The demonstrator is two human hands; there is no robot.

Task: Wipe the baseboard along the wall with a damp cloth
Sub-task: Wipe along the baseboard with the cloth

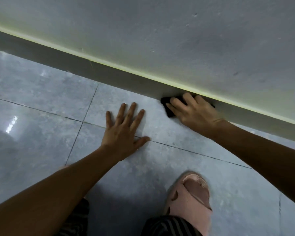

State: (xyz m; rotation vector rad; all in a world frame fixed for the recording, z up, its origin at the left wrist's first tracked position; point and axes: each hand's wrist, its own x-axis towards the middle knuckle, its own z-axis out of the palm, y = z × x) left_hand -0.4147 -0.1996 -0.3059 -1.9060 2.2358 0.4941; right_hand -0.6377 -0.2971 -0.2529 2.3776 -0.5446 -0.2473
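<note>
Right hand [195, 111] presses cloth [167, 106] against baseboard [109, 75]; left hand [123, 132] flat.

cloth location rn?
Head view, right of centre: the black cloth is under the right hand, pressed where the grey baseboard meets the floor; the left hand lies flat beside it.

I read this as a home interior: glossy grey floor tiles [41, 103], grey baseboard [92, 68], painted wall [177, 31], pink house slipper [192, 198].

Glossy grey tiled floor [41, 103], pale wall [160, 31]
</note>
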